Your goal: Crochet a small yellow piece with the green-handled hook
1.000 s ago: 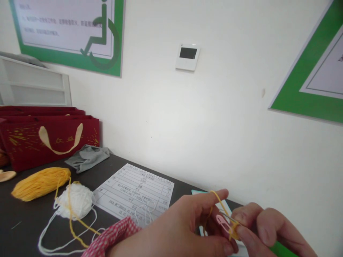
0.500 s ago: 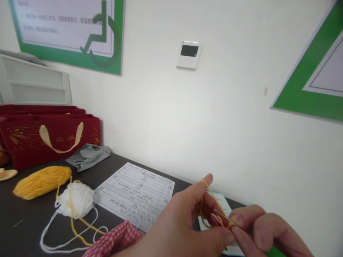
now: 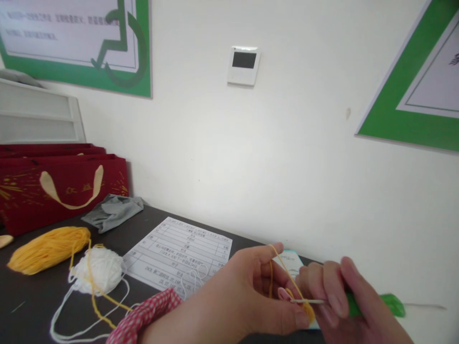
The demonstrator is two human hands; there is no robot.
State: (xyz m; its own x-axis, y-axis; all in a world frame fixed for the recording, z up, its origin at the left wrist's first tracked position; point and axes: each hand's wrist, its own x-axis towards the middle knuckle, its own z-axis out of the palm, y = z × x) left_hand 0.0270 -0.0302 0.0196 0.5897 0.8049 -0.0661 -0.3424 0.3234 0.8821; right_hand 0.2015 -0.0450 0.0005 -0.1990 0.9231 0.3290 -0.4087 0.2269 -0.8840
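My left hand (image 3: 247, 291) pinches a small piece of yellow crochet work (image 3: 307, 311), with yellow yarn (image 3: 283, 263) looped over its raised index finger. A pink clip-like loop (image 3: 284, 294) shows at the work beside the fingers. In my right hand (image 3: 344, 296) is a crochet hook (image 3: 392, 305) with a green handle; its thin metal shaft points left and reaches the yarn at the work. Another thin metal end sticks out to the right of the handle. My fingers partly hide the stitches.
On the dark table (image 3: 32, 306) lie a yellow yarn skein (image 3: 50, 249), a white yarn ball (image 3: 98, 270), a printed sheet (image 3: 179, 253) and a grey cloth (image 3: 113, 212). Red gift bags (image 3: 68, 191) stand at the left. A light card (image 3: 290, 260) lies behind my hands, near the white wall.
My right hand has turned, so more of the green handle shows and the metal shaft lies nearly level. The left hand keeps its pinch. The whole view has shifted slightly.
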